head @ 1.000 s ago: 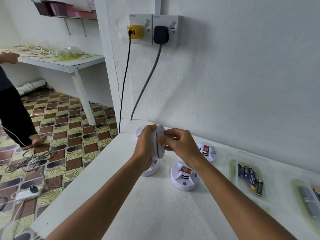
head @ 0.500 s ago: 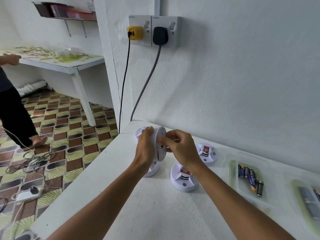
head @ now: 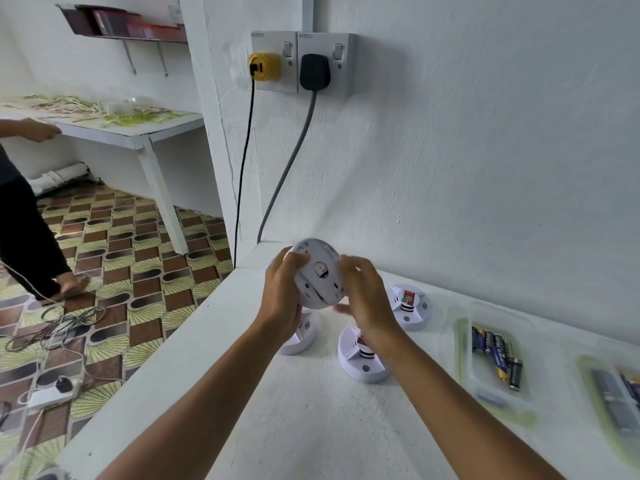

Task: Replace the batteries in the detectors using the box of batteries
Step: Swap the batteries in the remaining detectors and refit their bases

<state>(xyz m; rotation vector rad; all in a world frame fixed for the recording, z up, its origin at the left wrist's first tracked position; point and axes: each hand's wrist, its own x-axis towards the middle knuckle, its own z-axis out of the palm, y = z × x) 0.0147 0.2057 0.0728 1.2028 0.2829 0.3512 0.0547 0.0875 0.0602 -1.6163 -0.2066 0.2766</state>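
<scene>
Detector turned back-side up

Both hands grip one detector [head: 319, 277] above the counter [head: 311, 427]: left hand [head: 282, 292] and right hand [head: 363, 296] curl round its rim. Edge-on a second ago, its flat back now faces the camera. Batteries [head: 495, 355] lie in the tray at right.

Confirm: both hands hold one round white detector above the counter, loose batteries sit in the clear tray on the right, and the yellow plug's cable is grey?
One error. The head view shows the yellow plug feeding a black cable; the grey cable runs from the black plug. Left hand and right hand do hold the round white detector; batteries lie in the clear tray.
</scene>
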